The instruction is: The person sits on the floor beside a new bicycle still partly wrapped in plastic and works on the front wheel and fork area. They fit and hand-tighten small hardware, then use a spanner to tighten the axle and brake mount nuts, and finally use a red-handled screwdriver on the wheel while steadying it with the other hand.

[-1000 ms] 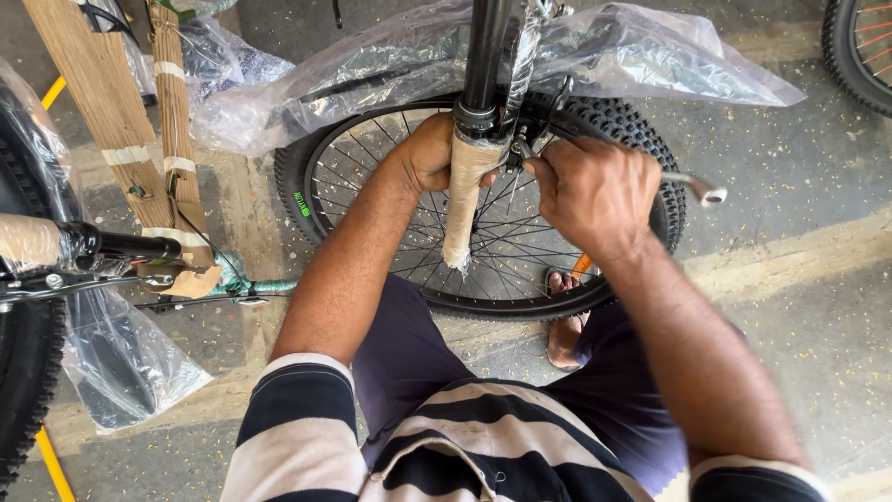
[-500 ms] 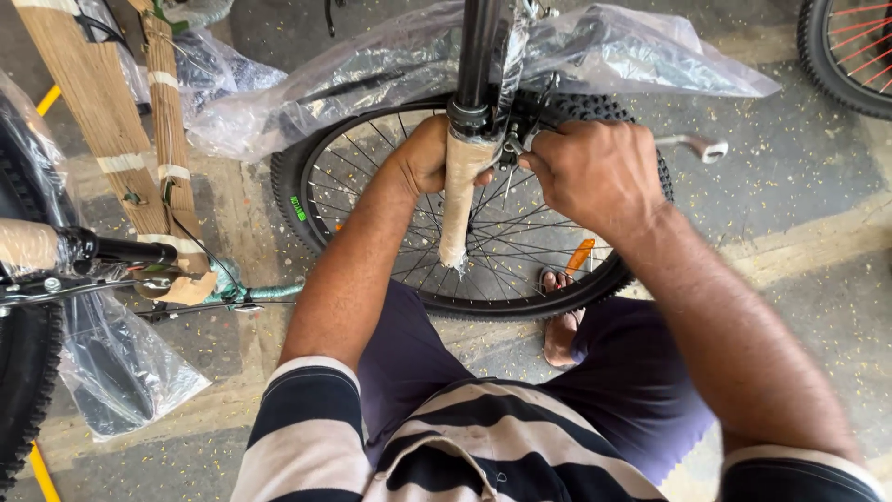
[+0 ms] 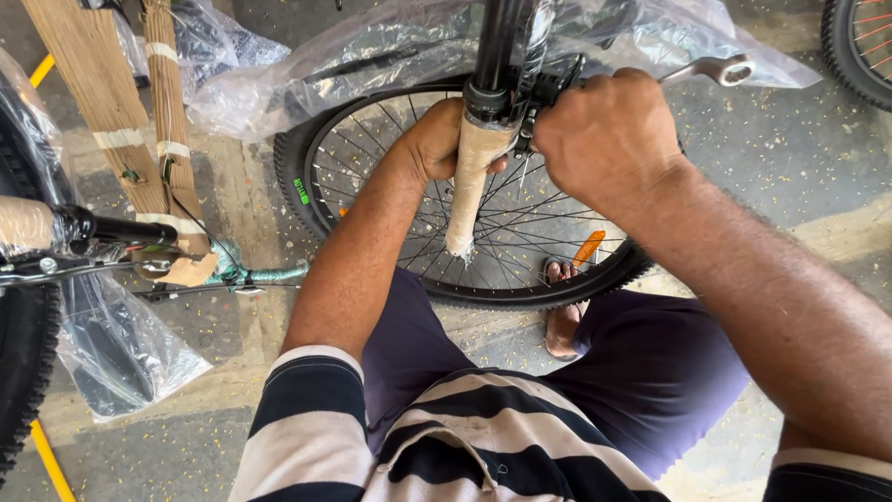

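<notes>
spanner [image 3: 715,69] gripped by right hand [image 3: 609,139], left hand [image 3: 435,139] clasping paper-wrapped fork leg [image 3: 469,186], plastic-bagged frame [image 3: 390,46]

We see a grey concrete floor [image 3: 799,177], dusty and flecked with pale specks, crossed by a worn pale band. On it stands a spoked bicycle wheel [image 3: 390,158], and beside that rests our sandalled foot [image 3: 562,321]. A yellow painted line [image 3: 48,460] runs near the left edge.

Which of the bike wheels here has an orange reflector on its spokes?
The middle wheel, the one under both hands. Its orange reflector sits among the spokes at lower right. The wheel at far left and the one at top right show none.
</notes>
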A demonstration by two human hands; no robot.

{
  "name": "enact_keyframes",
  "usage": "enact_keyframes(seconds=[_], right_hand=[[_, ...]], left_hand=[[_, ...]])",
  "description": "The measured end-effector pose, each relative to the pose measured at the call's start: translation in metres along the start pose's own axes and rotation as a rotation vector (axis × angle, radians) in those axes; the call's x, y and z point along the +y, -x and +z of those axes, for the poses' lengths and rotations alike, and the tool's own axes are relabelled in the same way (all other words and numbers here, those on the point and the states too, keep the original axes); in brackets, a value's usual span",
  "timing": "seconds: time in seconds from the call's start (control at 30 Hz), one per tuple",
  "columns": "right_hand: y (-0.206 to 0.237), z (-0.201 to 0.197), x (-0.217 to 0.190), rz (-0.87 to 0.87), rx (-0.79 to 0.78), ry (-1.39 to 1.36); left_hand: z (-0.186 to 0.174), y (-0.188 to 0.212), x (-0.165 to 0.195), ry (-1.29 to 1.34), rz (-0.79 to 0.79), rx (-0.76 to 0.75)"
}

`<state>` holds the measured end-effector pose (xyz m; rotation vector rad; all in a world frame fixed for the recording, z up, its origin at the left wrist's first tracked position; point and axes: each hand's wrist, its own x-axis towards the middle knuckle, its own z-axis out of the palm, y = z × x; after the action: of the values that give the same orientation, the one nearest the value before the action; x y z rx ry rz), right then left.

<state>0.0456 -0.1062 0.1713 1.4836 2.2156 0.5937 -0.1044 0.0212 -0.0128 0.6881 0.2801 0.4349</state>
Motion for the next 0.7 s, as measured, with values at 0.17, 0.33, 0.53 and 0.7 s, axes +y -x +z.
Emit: enact_keyframes(seconds=[0.17,0.33,0.53,0.7], right_hand=[[0.003,0.011,-0.002,0.044,0.114,-0.086],[0.007,0.029,-0.006,0.114,0.265,-0.166],[0.018,0.047,-0.021,0.257,0.511,-0.311],[0.02,0.04,-0.027,0.315,0.533,-0.416]], left_hand=[[0.0,0.0,-0.001,-0.027,0.032,-0.012],[0.0,-0.001,0.002,-0.05,0.019,-0.01],[-0.001,0.001,0.003,-0.08,0.024,0.02],[0.004,0.004,0.005,-0.042,0.039,0.002]])
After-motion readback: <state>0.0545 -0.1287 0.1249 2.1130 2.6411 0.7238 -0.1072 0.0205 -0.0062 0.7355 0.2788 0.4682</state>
